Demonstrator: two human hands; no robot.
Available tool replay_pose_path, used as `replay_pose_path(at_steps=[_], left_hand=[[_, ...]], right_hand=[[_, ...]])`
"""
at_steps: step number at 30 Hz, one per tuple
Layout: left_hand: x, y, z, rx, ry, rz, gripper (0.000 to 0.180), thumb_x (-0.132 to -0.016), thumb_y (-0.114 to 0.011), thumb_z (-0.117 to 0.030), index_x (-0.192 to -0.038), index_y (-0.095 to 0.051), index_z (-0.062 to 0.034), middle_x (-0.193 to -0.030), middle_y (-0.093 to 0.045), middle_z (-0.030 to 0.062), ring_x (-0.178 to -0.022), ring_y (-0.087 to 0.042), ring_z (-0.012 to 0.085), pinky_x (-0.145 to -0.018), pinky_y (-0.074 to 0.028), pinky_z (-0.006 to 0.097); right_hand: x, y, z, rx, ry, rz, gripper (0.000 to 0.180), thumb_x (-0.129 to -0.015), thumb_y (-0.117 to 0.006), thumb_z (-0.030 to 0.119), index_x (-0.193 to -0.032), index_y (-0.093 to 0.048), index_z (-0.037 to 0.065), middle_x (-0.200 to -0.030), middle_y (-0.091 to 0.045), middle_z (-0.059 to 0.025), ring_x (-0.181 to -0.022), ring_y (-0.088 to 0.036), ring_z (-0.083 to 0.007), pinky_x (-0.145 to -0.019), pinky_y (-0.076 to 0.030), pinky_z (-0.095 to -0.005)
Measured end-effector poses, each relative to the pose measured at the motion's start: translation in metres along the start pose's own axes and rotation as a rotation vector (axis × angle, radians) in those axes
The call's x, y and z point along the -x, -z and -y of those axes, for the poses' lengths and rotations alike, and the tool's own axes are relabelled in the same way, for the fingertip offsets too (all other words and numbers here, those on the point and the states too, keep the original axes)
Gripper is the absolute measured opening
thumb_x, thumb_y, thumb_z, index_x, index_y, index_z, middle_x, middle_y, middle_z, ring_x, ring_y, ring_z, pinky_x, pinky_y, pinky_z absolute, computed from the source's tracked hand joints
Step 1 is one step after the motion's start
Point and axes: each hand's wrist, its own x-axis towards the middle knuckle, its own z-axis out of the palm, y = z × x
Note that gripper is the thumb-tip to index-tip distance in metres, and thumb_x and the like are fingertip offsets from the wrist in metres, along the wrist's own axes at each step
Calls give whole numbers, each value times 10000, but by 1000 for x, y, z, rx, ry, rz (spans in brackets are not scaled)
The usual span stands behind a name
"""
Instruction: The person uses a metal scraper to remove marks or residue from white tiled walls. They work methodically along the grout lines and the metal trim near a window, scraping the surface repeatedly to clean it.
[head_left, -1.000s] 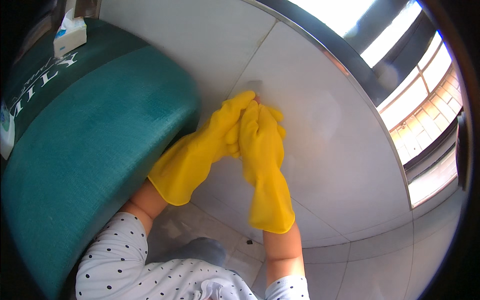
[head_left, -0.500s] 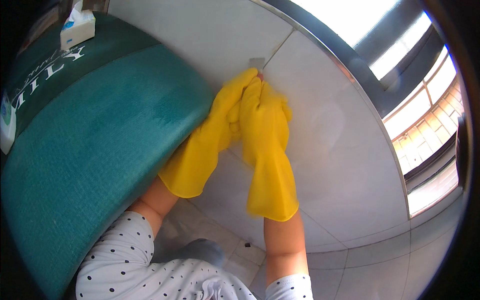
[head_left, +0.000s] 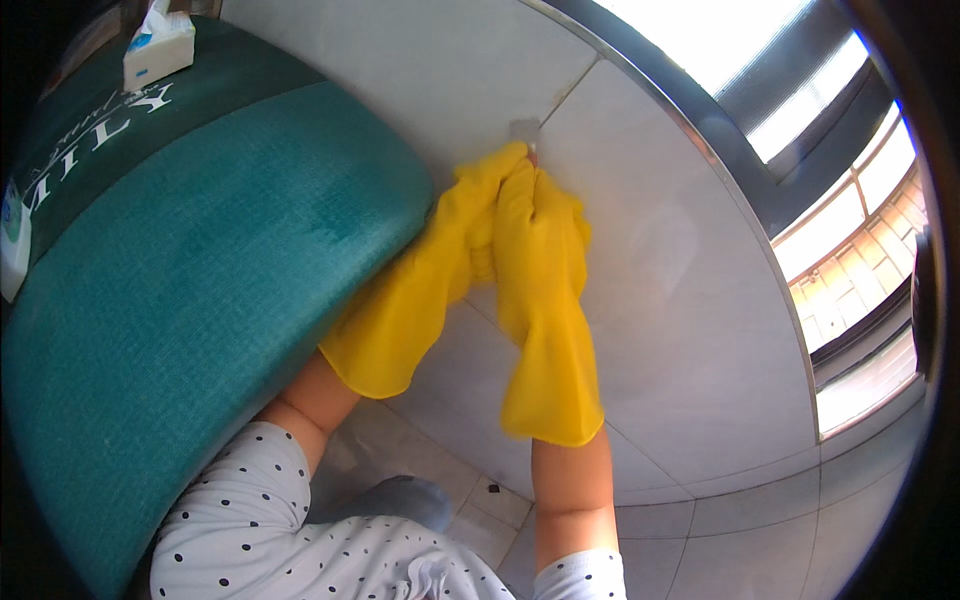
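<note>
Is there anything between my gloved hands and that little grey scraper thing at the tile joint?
Nothing visible. The left hand and right hand, both in yellow rubber gloves, press together with their fingertips right at the small grey tool on the grout line of the tiled floor. The teal cushion lies off to the left.

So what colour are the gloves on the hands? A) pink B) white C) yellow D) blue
C: both the left hand and the right hand wear long yellow rubber gloves, pressed together on the pale floor tile.
</note>
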Motion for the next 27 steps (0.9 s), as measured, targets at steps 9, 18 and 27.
replay_pose_path(at_steps=[9, 18, 27], left_hand=[[-24, -35, -2, 31, 155, 158, 399, -1071, -428, -418, -1148, -646, -93, -624, -572, 18, -493, -515, 151, -460, -435, 322], [25, -69, 39, -358, -67, 83, 468, -1081, -422, -407, -1369, -554, -63, -1300, -619, 120, -1101, -627, 174, -921, -512, 310], [20, -60, 10, 105, -181, 109, 441, -1070, -461, -390, -1321, -602, -57, -997, -667, 62, -786, -583, 155, -679, -469, 267]], right_hand=[[48, 24, -5, -104, -162, 51, 428, -1064, -466, 443, -989, -637, 57, -724, -561, -16, -630, -494, -127, -572, -395, -280], [118, 84, -8, 2, -136, 252, 461, -1059, -474, 453, -1147, -652, 36, -778, -646, -34, -653, -590, -122, -610, -464, -259], [90, 172, 23, 355, 819, -407, 284, -1063, -520, 195, -1156, -673, -26, -1011, -717, -97, -857, -678, -175, -754, -522, -257]])
